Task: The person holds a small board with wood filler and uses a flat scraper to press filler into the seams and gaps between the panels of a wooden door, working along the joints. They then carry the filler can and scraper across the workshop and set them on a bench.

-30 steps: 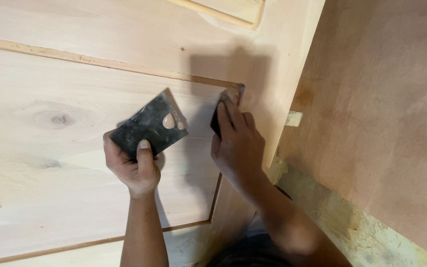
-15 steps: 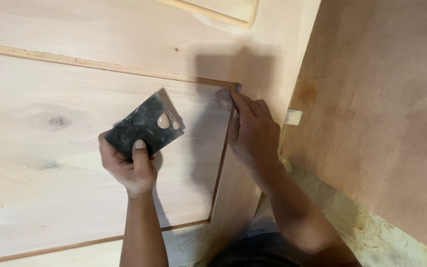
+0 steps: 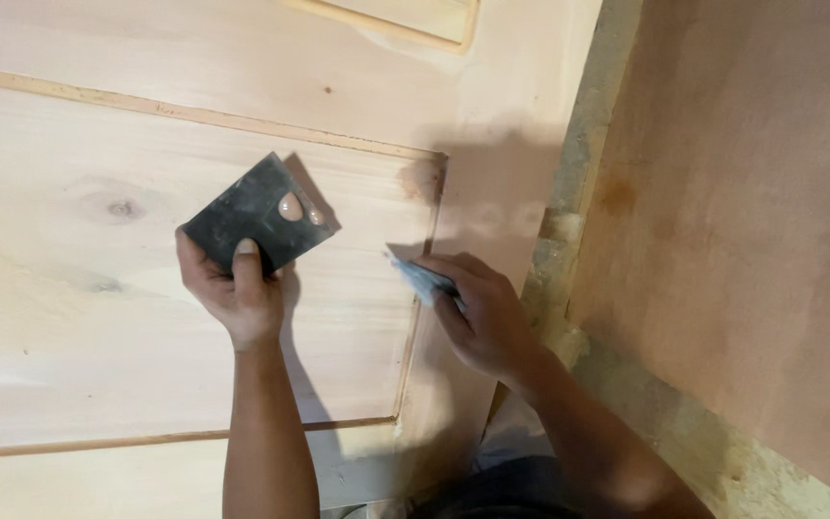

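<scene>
The right hand (image 3: 487, 322) is curled around a small grey scraper blade (image 3: 422, 280), whose pointed end sticks out to the left past the fingertips and rests on the pale wooden door panel (image 3: 69, 317), just left of the groove (image 3: 417, 317) that borders the panel on its right side. That groove runs near to far, almost straight up the picture, and turns a corner at its far end, where a darker smudge (image 3: 422, 181) sits on the wood; the blade lies roughly across the groove's line, not along it. The smudged corner lies farther away than the right hand, and the right hand is clearly the closer of the two to both the groove and that corner. The left hand (image 3: 234, 293) is well to the left, over the middle of the panel, pinching a dark, flat rectangular plate (image 3: 254, 213) between thumb and fingers; the plate carries a small pale dab of paste (image 3: 292, 206) near its right edge and tilts up towards the far right. The two hands are apart, with bare panel between them. To the right of the door frame (image 3: 501, 125) stands a reddish plywood sheet (image 3: 751, 240).
</scene>
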{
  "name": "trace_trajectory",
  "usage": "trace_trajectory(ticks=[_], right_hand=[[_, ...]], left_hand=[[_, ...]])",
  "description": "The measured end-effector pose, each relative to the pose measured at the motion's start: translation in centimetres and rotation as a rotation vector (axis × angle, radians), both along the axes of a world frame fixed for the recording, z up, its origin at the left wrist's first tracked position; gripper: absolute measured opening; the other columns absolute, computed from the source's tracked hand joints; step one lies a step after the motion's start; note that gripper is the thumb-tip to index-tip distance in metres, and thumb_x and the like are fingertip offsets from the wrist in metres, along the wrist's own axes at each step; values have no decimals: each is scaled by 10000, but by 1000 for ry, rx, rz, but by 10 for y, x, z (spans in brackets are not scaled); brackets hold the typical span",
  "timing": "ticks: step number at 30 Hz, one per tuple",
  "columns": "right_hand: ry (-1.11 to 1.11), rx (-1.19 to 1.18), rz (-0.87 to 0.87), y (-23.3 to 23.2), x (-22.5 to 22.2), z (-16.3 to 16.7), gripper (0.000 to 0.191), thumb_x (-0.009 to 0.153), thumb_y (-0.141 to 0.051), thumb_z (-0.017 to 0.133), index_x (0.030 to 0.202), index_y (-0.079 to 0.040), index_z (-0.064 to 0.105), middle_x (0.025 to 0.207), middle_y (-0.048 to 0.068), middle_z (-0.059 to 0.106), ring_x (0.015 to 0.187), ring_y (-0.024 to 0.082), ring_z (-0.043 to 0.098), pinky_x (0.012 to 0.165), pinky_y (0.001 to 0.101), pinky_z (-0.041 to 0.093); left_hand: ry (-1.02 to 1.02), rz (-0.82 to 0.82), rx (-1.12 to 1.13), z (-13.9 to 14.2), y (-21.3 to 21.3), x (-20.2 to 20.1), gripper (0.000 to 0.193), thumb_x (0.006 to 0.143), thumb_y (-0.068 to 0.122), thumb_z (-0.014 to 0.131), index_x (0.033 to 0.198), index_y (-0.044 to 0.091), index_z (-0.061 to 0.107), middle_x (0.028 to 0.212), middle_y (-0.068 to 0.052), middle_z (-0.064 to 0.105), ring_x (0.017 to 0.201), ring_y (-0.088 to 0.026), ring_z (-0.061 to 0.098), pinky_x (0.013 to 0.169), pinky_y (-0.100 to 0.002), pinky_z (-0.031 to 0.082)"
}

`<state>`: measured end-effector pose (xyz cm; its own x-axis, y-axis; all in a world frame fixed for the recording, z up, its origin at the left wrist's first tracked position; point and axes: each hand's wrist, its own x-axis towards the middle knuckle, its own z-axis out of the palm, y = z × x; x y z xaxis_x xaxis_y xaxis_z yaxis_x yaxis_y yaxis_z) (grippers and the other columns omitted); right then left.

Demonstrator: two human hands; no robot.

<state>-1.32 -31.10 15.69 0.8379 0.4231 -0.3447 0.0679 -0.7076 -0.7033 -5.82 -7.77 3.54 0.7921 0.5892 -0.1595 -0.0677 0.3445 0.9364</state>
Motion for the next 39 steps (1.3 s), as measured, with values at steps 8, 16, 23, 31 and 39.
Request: trace_trajectory(ticks=[8,16,23,31,39], right_hand=[[333,182,-270,-66,-9,-16,352,909,-59,589,1242,20,669,993,133,764,853,197,714,777,324,561],[630,597,-276,-141,8,-71,254,964,-36,613,1196,45,677,925,84,711,823,138,655,741,292,554],[526,735,-204,-258,86,-82,136,1042,-54,605,1080,48,687,896,113,734,756,181,709,697,314,629],[-310,418,145,-313,133,-3,295,987,-42,588,1245,84,658,1192,257,714,964,324,760,793,349,668],[-223,319,224,-346,156,56,340,919,-15,617,1241,64,696,1196,247,734,1033,302,748,830,353,662]], left_hand=[[-58,43,84,-10,-13,4,297,940,-65,477,1233,-39,517,1077,-125,617,927,-142,586,847,-275,558],[-79,150,-222,-4,-30,27,384,832,-32,432,1208,-4,504,974,-154,607,569,-113,482,429,-257,409],[19,276,-189,15,-141,34,443,890,8,594,1330,4,538,1116,-105,619,805,-153,590,493,-210,445],[181,295,-611,83,-377,109,354,905,-16,457,1248,-37,540,912,-117,619,548,-126,515,450,-230,437],[33,255,-580,154,-372,136,329,902,-4,434,1215,-40,532,855,-110,629,470,-100,436,429,-225,386]])
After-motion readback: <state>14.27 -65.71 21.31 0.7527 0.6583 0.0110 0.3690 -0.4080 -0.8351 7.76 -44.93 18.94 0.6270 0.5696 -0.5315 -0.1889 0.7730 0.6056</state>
